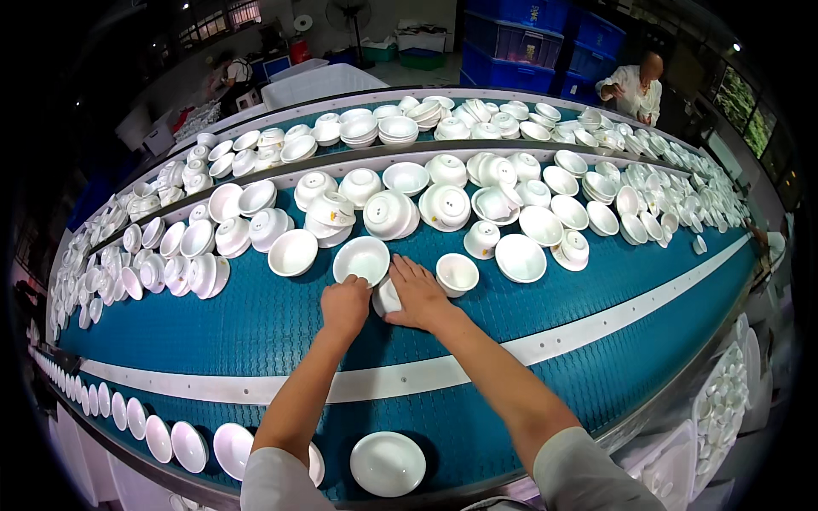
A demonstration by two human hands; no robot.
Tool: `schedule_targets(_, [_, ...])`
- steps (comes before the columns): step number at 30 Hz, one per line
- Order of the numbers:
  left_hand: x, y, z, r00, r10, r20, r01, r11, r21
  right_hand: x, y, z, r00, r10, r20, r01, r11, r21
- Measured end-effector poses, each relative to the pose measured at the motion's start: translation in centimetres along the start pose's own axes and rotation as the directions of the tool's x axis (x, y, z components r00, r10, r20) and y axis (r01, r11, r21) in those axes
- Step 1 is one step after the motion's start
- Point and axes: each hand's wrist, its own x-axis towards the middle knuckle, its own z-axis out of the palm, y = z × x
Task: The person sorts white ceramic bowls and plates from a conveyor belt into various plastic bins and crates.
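Note:
White bowls lie upright, tilted and overturned on a blue conveyor belt [275, 338]. My left hand [346, 305] grips the near rim of an upright white bowl [361, 260]. Just right of it, my right hand [415, 290] lies with spread fingers over another white bowl [386, 299], which it partly hides; whether it grips that bowl or only rests on it is unclear. A small upright bowl [457, 273] stands right of my right hand. On the near belt lane, below my forearms, is a single upright bowl [387, 464].
A white divider strip [404, 379] separates the near lane, where a row of bowls [188, 446] runs left. Beyond the belt a person in white [639, 89] stands by blue crates [511, 70]. Another person's arm [759, 235] reaches in at the far right. Tubs of bowls [719, 409] stand lower right.

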Motion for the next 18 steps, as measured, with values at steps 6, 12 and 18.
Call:
schedule_targets(6, [-10.1,8.1,-4.9,0.984,-0.142,0.109,0.174,0.904,-0.390,-6.5,1.9,-2.9,0.994,0.093,0.057,-0.103,0.977,0.188])
schedule_targets(12, [-21.7,14.5,-10.4,0.959,0.091,0.268,-0.064,0.992,-0.107,-20.4,7.4,-7.8,0.891,0.222,0.397,-0.418,0.055,0.907])
schedule_targets(18, [-19.8,22.4,-11.5,0.938,0.204,0.281,-0.175,0.977,-0.122,-25.9,8.5,-10.0,0.888,0.147,0.435,-0.442,0.529,0.724])
